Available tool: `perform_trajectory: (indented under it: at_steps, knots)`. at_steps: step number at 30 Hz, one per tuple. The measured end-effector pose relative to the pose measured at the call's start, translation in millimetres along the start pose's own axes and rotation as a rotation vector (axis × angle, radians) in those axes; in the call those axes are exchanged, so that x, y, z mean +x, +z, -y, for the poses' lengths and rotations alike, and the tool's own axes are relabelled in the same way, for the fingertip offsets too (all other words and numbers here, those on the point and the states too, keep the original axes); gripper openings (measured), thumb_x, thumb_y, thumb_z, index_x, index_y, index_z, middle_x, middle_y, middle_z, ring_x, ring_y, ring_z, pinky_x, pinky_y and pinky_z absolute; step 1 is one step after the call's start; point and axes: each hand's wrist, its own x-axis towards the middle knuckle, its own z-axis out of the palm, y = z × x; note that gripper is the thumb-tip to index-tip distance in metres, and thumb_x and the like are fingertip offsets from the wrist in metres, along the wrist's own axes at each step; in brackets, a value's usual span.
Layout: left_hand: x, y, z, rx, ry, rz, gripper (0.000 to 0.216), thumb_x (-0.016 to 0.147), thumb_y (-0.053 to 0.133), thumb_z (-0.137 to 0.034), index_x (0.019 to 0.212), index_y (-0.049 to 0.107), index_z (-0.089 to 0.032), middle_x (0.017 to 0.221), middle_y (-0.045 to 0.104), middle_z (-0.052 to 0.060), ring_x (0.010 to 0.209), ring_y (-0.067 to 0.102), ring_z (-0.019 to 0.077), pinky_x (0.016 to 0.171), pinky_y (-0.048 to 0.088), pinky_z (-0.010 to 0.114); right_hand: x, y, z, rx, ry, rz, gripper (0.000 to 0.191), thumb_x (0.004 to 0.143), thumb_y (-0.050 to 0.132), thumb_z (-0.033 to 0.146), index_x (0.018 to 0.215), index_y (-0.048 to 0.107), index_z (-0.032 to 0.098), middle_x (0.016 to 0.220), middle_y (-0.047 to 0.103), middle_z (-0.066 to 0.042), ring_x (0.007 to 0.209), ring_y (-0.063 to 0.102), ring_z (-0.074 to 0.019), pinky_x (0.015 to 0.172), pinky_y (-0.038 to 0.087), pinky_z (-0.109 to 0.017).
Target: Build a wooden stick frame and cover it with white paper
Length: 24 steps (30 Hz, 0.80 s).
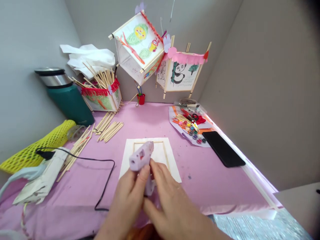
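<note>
From the head camera I look down at my two bare hands. My left hand (126, 200) and my right hand (172, 203) are both closed around a light purple glue gun (141, 159), and the gun sits up between them. The glue gun is over a white sheet of paper (171, 166), but I cannot tell if it touches. A square frame of thin wood sticks (157, 142) lies on that paper. A black cord (110, 173) goes across the pink cloth (212, 176) and down toward my hands. Piles of loose wood sticks (108, 130) lie past the paper on the left, near a yellow foam net (37, 150) and a green flask (67, 100). On the right are a black phone (222, 148) and a craft sheet with little buttons (187, 128). At the back, a red cup (141, 99) stands on the cloth. Two paper lanterns with drawings, one with a panda (178, 71) and one with a bright painted picture (137, 46), hang above it.
</note>
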Motion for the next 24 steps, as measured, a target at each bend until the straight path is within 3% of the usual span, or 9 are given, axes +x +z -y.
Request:
perform_trajectory:
  at_steps: [3,5,7,10,16,24]
  knots:
    - [14,-11,0,-0.155,-0.092,0.002,0.046,0.087,0.048,-0.054,0.102,0.066,-0.015,0.087,0.069,0.005,0.083,0.061,0.0187,0.076,0.048,0.029,7,-34,-19,-0.013,0.084,-0.024,0.032,0.093,0.043,0.038,0.115,0.059,0.022,0.106,0.065,-0.006,0.093,0.060,-0.0197,0.080,0.044,-0.031]
    - [20,-12,-1,-0.222,-0.149,0.033,0.046,0.086,0.048,-0.056,0.098,0.067,-0.014,0.080,0.066,0.004,0.073,0.058,0.0158,0.066,0.045,0.026,16,-53,-36,-0.198,0.197,-0.107,0.029,0.093,0.041,0.038,0.091,0.064,0.020,0.088,0.067,-0.005,0.080,0.060,-0.0198,0.070,0.040,-0.031]
    - [25,-8,-3,-0.262,-0.204,0.082,0.046,0.084,0.051,-0.055,0.097,0.066,-0.014,0.074,0.063,0.002,0.065,0.054,0.0133,0.059,0.040,0.024,26,-61,-51,-0.357,0.256,-0.116,0.028,0.092,0.042,0.036,0.080,0.061,0.019,0.081,0.067,-0.006,0.076,0.059,-0.0201,0.066,0.036,-0.030]
    - [30,2,-6,-0.322,-0.265,0.159,0.042,0.081,0.057,-0.052,0.098,0.064,-0.014,0.071,0.060,0.000,0.062,0.053,0.0116,0.057,0.038,0.022,36,-54,-62,-0.446,0.276,-0.057,0.025,0.088,0.047,0.036,0.075,0.060,0.019,0.077,0.068,-0.005,0.071,0.059,-0.0185,0.060,0.031,-0.028]
    - [36,14,-12,-0.300,-0.325,0.252,0.033,0.081,0.058,-0.047,0.085,0.058,-0.015,0.059,0.058,-0.003,0.044,0.047,0.0077,0.046,0.033,0.021,44,-32,-57,-0.567,0.301,-0.062,0.024,0.085,0.050,0.036,0.070,0.061,0.020,0.071,0.068,-0.004,0.065,0.060,-0.0179,0.054,0.026,-0.027]
    - [41,17,-3,-0.409,-0.361,0.328,0.033,0.085,0.051,-0.048,0.088,0.051,-0.015,0.063,0.060,0.000,0.041,0.052,0.0104,0.042,0.036,0.023,48,-29,-55,-0.637,0.341,-0.035,0.023,0.085,0.046,0.028,0.073,0.063,0.018,0.076,0.071,-0.007,0.070,0.063,-0.0196,0.054,0.026,-0.028]
